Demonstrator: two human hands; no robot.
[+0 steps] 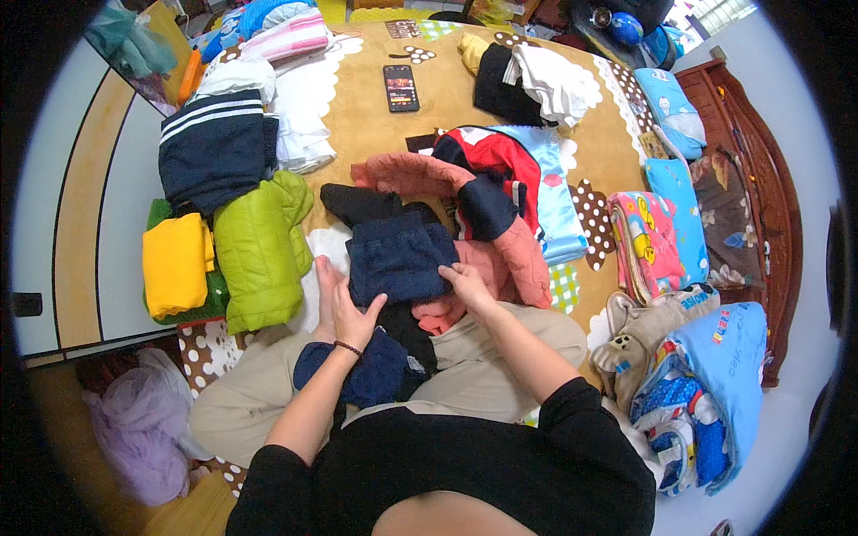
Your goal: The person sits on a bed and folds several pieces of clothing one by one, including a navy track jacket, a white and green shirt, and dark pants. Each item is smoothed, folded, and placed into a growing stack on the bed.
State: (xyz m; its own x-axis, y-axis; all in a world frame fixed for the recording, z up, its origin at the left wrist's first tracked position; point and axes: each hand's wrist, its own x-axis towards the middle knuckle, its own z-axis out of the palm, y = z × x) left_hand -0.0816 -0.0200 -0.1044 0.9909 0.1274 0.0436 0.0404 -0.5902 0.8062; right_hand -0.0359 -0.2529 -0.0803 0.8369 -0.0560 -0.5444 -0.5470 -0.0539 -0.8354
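A folded dark navy garment [402, 258] lies in front of my crossed legs. My right hand [469, 285] pinches its right edge between thumb and fingers. At its lower left corner is my left hand [355, 321], with thumb and fingers spread; whether it touches the cloth is hard to see. Black cloth [358, 204] shows behind the folded garment. A salmon-pink quilted jacket [523, 258] spreads to the right and behind, partly under a red, white and navy jacket [493, 157]. Another navy garment [362, 375] rests crumpled on my lap, below my left wrist.
To the left are a lime-green puffer jacket [261, 254], a folded yellow garment [175, 264] and a navy garment with white stripes [214, 144]. A phone [401, 88] lies on the tan bedspread [362, 127]. Folded blankets [647, 244] line the right side by a wooden headboard [777, 201].
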